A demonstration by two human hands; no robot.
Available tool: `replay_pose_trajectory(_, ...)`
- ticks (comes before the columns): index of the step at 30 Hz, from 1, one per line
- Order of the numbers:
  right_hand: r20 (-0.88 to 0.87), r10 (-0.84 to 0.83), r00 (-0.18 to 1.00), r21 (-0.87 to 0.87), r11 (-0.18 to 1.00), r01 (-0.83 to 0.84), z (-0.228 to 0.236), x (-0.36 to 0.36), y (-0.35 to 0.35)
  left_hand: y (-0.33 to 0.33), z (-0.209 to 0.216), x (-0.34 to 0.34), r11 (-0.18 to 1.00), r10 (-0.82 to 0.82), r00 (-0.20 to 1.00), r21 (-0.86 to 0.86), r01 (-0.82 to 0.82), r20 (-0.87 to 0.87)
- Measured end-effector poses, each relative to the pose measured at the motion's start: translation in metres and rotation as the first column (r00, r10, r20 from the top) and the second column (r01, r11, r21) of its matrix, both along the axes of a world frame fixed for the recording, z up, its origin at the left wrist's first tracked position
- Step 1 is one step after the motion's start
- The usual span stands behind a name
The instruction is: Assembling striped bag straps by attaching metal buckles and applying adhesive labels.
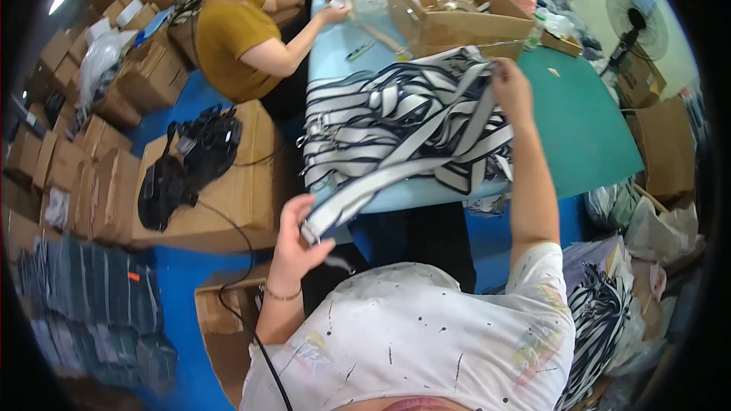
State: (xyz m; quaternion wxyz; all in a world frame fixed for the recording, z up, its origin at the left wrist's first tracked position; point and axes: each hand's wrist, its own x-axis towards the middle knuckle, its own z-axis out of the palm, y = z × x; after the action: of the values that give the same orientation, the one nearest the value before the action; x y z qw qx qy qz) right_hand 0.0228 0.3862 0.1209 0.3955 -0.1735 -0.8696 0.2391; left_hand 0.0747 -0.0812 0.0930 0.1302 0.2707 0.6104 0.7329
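Observation:
A thick pile of white webbing straps (411, 99) with dark edges lies on the table in front of me, with metal buckles or hooks along its left side. My left hand (298, 240) grips the near end of one strap (358, 186), which stretches up and to the right across the pile. At that end a small metal piece shows between thumb and fingers. Farther off, my right hand (512, 91) is closed on strap webbing at the pile's far right corner. Whether it is the same strap, I cannot tell.
A cardboard box (457, 27) of loose parts stands behind the pile. A co-worker in a mustard top (240, 34) handles a strap at the far left. Black bags with a cable (190, 167) lie on a carton to the left. More straps (598, 327) hang at lower right.

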Motion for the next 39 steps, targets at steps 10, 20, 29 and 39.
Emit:
replay_pose_trajectory(10, -0.877, 0.171, 0.448, -0.468, -0.099, -0.878, -0.042, 0.152, 0.049, 0.026, -0.015, -0.045, 0.980, 0.133, 0.976, -0.122, -0.155, -0.171)
replay_pose_trajectory(20, -0.903, -0.131, 0.409, -0.422, 0.090, -0.902, -0.081, 0.242, 0.039, 0.026, -0.018, -0.046, 0.997, -0.060, 0.995, -0.059, 0.056, -0.085)
replay_pose_trajectory(29, -0.471, -0.487, 0.735, -0.776, 0.625, -0.083, -0.142, 0.268, 0.092, 0.009, -0.016, -0.019, 0.952, -0.221, 0.928, -0.275, 0.137, -0.302)
replay_pose_trajectory(39, -0.201, -0.654, 0.729, -0.884, 0.443, 0.153, -0.251, 0.297, 0.115, 0.010, -0.017, 0.000, 0.883, -0.384, 0.845, -0.415, 0.218, -0.373)
